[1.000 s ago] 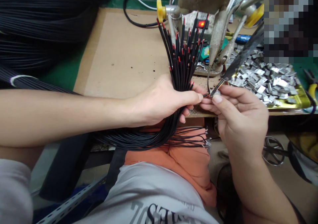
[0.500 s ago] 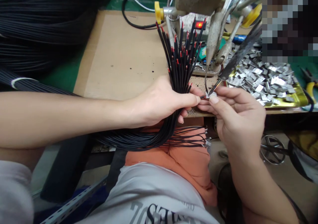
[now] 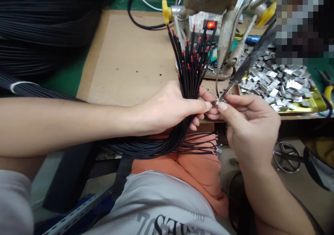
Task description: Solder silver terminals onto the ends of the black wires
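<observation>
Just above my lap, the bundle of black wires [image 3: 191,71] stands up out of my left hand [image 3: 167,111], its red-tipped ends fanned away from me and its long lower length sagging over the orange cloth [image 3: 198,179] on my lap. My left hand is closed firmly round the bundle's middle, which is where I'd take it: the wires seem light, thin and limp, their smooth insulation could slip, and one tight grip keeps them from splaying. One wire appears to lead out past my left thumb to a small metal terminal [image 3: 218,102], pinched between the thumb and forefinger of my right hand [image 3: 250,127], with the other fingers loosely curled. That piece looks tiny and easily bent, so I'd hold it only by its edges. Right of the bundle, what looks like a black-handled soldering iron [image 3: 250,68] reaches down, its tip right at the terminal, and farther right a gold tray [image 3: 317,104] holds heaped metal clips [image 3: 273,85]. Behind the bundle lies the cardboard-topped bench [image 3: 125,61].
</observation>
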The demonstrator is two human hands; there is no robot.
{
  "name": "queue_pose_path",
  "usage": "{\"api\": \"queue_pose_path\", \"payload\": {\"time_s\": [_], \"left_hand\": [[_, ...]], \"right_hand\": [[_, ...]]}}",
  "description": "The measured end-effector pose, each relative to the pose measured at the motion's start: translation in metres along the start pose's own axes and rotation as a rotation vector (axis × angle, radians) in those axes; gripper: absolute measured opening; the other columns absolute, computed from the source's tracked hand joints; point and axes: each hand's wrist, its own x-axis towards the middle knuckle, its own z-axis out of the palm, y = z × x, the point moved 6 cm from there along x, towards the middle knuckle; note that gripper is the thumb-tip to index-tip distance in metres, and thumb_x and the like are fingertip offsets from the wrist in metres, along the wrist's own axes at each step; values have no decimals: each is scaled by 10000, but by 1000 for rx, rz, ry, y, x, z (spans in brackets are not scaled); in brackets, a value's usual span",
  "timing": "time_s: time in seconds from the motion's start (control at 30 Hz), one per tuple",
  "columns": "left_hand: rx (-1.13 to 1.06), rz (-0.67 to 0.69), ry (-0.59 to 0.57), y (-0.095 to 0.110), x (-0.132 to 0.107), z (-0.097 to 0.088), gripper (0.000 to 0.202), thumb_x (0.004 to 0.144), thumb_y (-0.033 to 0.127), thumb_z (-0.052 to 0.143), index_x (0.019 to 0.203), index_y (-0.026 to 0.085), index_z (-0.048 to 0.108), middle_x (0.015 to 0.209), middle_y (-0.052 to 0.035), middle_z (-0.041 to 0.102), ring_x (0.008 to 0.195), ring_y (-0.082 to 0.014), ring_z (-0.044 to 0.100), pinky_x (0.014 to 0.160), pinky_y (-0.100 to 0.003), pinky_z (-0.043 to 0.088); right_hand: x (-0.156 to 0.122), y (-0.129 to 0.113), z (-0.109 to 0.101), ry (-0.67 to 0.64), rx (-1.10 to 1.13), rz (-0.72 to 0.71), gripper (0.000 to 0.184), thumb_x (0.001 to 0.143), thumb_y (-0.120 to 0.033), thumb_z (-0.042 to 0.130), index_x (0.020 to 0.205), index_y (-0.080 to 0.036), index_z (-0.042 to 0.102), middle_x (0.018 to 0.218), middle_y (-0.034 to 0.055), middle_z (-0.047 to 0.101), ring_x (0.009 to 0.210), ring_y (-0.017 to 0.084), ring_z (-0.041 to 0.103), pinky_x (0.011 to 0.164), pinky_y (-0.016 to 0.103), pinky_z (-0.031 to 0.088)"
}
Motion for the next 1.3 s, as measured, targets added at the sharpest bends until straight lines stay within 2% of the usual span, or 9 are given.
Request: {"api": "queue_pose_path", "payload": {"time_s": [0.5,0.67,0.87,1.03,1.13,1.2,1.3], "left_hand": [[-7,5,-32,0,0,0,108,886,61,770,929,159,758,639,24,696,499,-104,665,490,-194,588],[-2,29,-39,2,-1,0,120,878,49,754,933,156,767,655,16,715,505,-106,670,487,-199,601],[20,9,-4,4,-1,-1,119,880,26,748,897,144,750,619,18,696,486,-109,663,472,-197,587],[11,26,-35,2,-1,-1,108,887,47,765,920,149,770,652,12,708,508,-108,666,496,-205,596],[39,30,-68,1,-4,1,74,901,77,799,914,148,784,652,18,704,528,-101,666,530,-199,597],[73,42,-126,2,-6,4,50,914,142,845,903,148,797,663,19,711,566,-100,679,568,-192,601],[120,29,-205,2,-9,7,145,890,223,909,853,152,787,678,17,722,616,-105,691,604,-188,598]], "right_hand": [[-1,-1,0,30,-18,-36,151,929,-153,920,1011,-241,830,862,-11,879,740,186,876,753,315,774],[-2,-2,0,36,-3,-64,156,929,-128,915,1011,-239,842,866,-9,881,746,183,877,755,305,771],[-2,-1,-2,21,-34,-28,157,935,-127,914,1003,-249,841,850,-9,875,726,180,869,738,298,767],[-3,0,1,23,-48,-64,169,938,-116,905,1002,-260,842,852,-14,863,712,165,856,737,284,756],[-3,-6,-1,-21,-84,-92,177,925,-129,910,985,-276,834,909,-4,857,802,181,859,806,323,757],[-2,-18,-9,-70,-131,-138,197,890,-104,922,936,-275,835,955,4,855,898,188,851,860,324,740],[1,-42,-26,-249,-251,-123,176,864,-127,950,890,-272,853,934,8,858,841,179,824,752,275,700]]}}
